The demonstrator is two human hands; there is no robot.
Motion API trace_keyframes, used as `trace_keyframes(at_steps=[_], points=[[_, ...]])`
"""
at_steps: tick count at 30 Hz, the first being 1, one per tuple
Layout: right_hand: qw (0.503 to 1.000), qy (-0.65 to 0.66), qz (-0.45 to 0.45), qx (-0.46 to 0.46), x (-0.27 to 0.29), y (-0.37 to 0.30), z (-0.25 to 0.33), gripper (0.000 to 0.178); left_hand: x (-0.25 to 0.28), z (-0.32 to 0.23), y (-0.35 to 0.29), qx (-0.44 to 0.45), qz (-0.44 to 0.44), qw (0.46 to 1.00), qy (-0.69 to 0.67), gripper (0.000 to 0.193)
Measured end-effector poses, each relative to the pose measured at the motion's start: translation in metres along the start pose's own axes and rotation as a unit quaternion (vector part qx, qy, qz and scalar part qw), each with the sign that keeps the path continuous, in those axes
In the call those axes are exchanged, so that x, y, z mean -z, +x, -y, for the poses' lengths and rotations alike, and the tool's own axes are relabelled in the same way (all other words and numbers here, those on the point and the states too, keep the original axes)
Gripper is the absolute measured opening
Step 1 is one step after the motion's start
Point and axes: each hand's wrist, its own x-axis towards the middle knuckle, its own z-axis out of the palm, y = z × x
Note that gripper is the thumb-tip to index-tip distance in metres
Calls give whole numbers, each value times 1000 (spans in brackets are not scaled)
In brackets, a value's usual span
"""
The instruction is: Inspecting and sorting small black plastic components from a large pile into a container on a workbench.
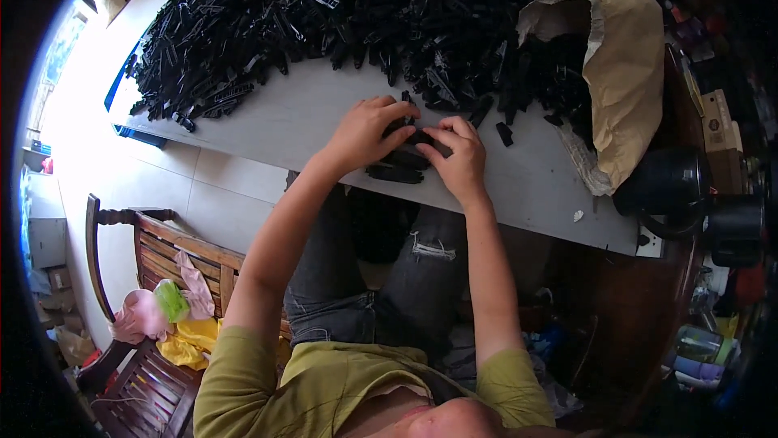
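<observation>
Head view, contents:
- Your left hand (374, 132): fingers and thumb narrowed around dark plastic; the exact grip is partly hidden.
- Your right hand (459, 154): thumb and fingers pinched on a black plastic piece (423, 137), held between both hands above the tabletop (316, 106), apparently for fine two-handed control.
- Loose black strips (395, 172): by the near edge below your hands, seemingly for short reach.
- Heap of black plastic parts (219, 41): beyond, probably as bulk stock.
- Brown paper sack (628, 73): right, mouth open toward the parts.
</observation>
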Motion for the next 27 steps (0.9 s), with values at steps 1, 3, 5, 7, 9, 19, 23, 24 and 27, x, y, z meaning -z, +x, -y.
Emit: trace_keyframes(at_steps=[1, 3, 5, 7, 9, 19, 23, 24, 27], points=[[1000, 1, 0, -2, 0, -1, -2, 29, -2, 1, 1, 3, 8, 1000, 17, 22], [1000, -5, -2, 1, -1, -1, -3, 28, -4, -1, 0, 78, 8, 995, -63, 22], [1000, -9, -2, 5, 0, -1, -2, 28, -6, 3, -5, 154, 7, 978, -139, 23], [1000, 28, 0, -1, 1, -1, -1, 27, -10, 12, -5, 151, -85, 977, -124, 28], [1000, 17, 0, 0, 3, 0, -1, 27, -8, 3, -4, 179, -62, 968, -164, 30], [999, 51, 5, -5, 3, -1, -3, 29, 3, 9, -18, 59, -12, 994, -92, 33], [999, 36, 21, 14, 5, 0, -3, 29, 0, 11, -17, 49, -2, 995, -89, 22], [999, 41, 24, 11, 4, 1, 0, 29, 0, 11, -17, 61, 9, 993, -101, 21], [999, 43, 28, 9, 3, 2, 1, 29, -1, 12, -17, 64, 15, 992, -108, 21]])
